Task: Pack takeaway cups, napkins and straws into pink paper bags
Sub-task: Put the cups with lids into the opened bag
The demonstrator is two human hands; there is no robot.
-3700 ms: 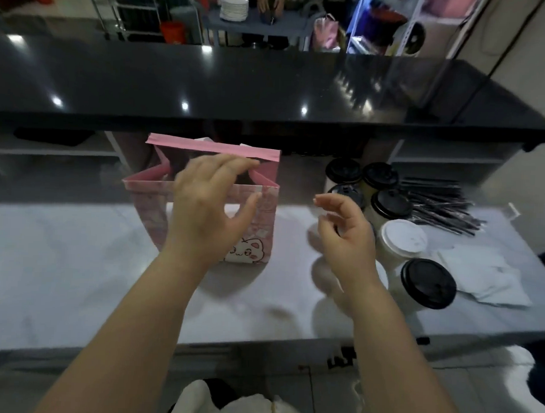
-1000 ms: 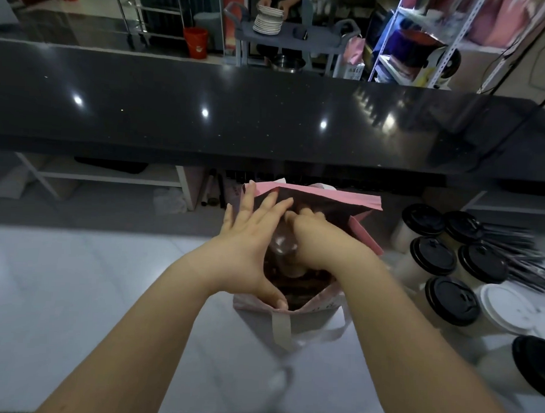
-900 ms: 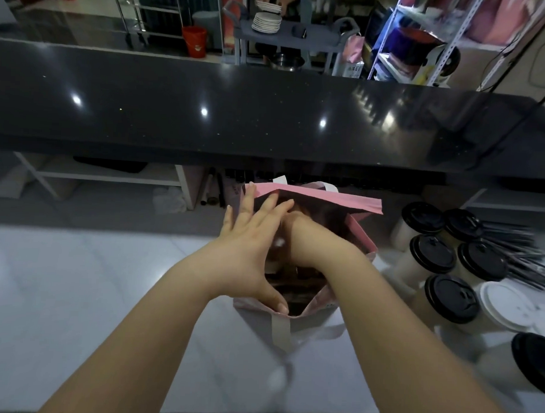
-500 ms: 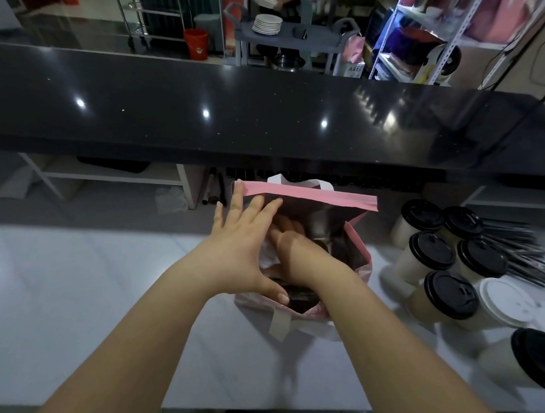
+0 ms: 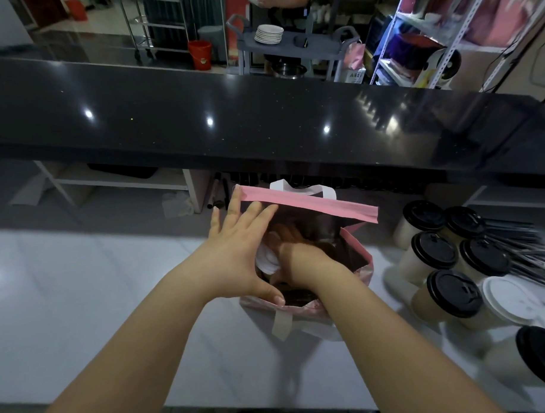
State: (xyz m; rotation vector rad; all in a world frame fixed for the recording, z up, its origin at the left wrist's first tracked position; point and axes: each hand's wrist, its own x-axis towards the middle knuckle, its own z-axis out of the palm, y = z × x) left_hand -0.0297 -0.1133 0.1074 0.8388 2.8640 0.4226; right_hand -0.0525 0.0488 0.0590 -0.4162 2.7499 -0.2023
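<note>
A pink paper bag (image 5: 308, 204) stands open on the white counter (image 5: 76, 292), its white handles hanging front and back. My left hand (image 5: 235, 251) is spread against the bag's left side, fingers straight toward the far rim and thumb on the near rim. My right hand (image 5: 303, 263) is down inside the bag, fingers curled round a white object (image 5: 267, 260); I cannot tell whether it is a cup or a napkin. To the right of the bag stand several takeaway cups (image 5: 435, 252) with black lids and one white-lidded cup (image 5: 509, 302). Black straws (image 5: 529, 255) lie behind them.
A raised black countertop (image 5: 268, 119) runs across just behind the bag. The cups crowd the counter's right end, close to the bag's right side. Beyond the black counter are a grey cart with plates (image 5: 269, 34) and a person.
My right hand has gone from above the bag's mouth down into the bag with the white object. My left hand keeps the bag's left side spread. The bag's far rim has straightened.
</note>
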